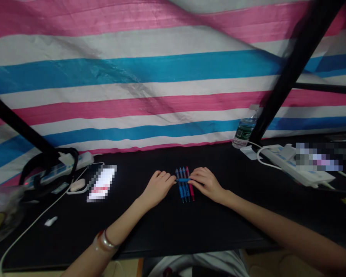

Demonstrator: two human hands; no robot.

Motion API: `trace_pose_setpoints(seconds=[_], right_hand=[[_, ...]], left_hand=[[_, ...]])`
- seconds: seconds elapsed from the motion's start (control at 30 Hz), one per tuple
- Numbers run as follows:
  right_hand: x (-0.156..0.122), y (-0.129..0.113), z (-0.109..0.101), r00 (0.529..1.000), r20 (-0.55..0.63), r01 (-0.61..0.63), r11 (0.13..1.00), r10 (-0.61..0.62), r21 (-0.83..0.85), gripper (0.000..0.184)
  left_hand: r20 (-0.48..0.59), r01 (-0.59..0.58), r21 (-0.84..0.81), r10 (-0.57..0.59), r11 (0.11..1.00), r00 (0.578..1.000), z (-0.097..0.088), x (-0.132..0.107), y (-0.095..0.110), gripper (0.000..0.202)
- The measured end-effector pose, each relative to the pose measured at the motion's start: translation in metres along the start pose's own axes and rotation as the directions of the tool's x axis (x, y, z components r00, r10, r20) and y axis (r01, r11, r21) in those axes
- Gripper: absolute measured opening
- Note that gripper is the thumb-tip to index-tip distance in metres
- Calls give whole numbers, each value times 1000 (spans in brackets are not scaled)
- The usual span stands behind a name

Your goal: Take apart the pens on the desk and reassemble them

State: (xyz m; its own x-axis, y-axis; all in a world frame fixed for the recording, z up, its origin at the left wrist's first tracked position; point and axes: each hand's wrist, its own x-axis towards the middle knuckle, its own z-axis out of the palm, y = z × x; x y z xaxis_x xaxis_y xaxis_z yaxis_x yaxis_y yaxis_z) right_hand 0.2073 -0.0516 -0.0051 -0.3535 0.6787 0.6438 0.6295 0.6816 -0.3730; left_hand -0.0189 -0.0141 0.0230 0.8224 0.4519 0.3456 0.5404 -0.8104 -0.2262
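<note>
Pens on black table: crosswise blue pen lies over row of 4 parallel pens, 3 blue, 1 pink; no legible writing on any. L hand at crosswise pen's left end, R hand at right end, fingers of both nearly closed, pinching it between them. From row: water bottle far right, green label unreadable; white power strip right; phone left, screen pixelated; black-and-white power strip further left; pink-blue-white striped tarp behind. Metal bangle on L wrist.
</note>
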Motion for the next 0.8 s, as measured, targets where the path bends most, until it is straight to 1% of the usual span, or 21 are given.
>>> trace_pose_setpoints(seconds=[0.07, 0.2, 0.3, 0.4, 0.63, 0.8], right_hand=[[1, 0, -3, 1000, 23, 17, 1000, -17, -9, 20], [4, -2, -7, 992, 115, 49, 998, -45, -33, 22], [5, -3, -6, 988, 146, 66, 995, -55, -73, 27], [5, -2, -3, 980, 182, 93, 991, -74, -95, 27], [2, -1, 1, 982, 166, 115, 983, -91, -143, 23], [1, -1, 1, 984, 144, 126, 976, -101, -179, 22]], left_hand=[[-2, -3, 0, 3, 1000, 1000, -1, 0, 1, 24], [-12, -10, 20, 10, 1000, 1000, -3, 1, 5, 23], [-32, 0, 36, 2, 999, 999, -2, 2, 7, 22], [-40, 7, 43, -5, 999, 999, -1, 2, 8, 21], [-16, -1, 37, 2, 999, 1000, -2, 2, 8, 21], [-28, 8, 31, -7, 999, 1000, -2, 3, 8, 21]])
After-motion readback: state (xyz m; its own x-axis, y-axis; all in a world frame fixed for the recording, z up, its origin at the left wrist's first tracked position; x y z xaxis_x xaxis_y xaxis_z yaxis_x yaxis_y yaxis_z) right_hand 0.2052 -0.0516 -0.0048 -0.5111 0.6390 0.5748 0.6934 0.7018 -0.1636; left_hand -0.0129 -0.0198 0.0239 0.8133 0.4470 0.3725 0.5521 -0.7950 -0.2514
